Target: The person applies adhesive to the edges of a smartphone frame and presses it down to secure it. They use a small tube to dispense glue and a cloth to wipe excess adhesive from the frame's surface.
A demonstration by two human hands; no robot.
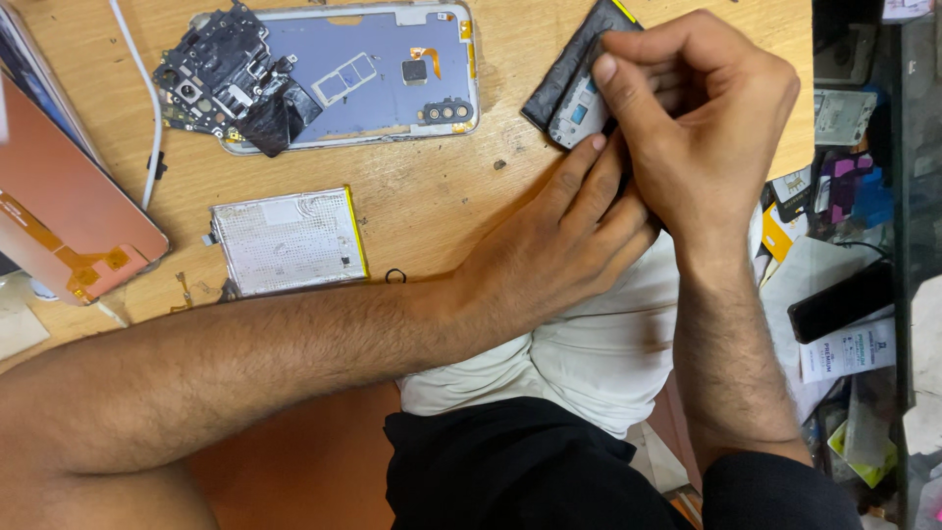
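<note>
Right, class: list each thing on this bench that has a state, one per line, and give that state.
Phone shell: opened, back side up, camera board lifted at its left end.
Silver battery: out, lying flat on the wood.
Black part: tilted, held by both hands.
Left hand: fingers touching black part.
Right hand: fingers closed on black part.

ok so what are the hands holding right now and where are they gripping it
Both hands hold a dark flat phone part at the table edge. The right hand pinches its lower right end with thumb and fingers; the left hand's fingers touch it from below.
</note>
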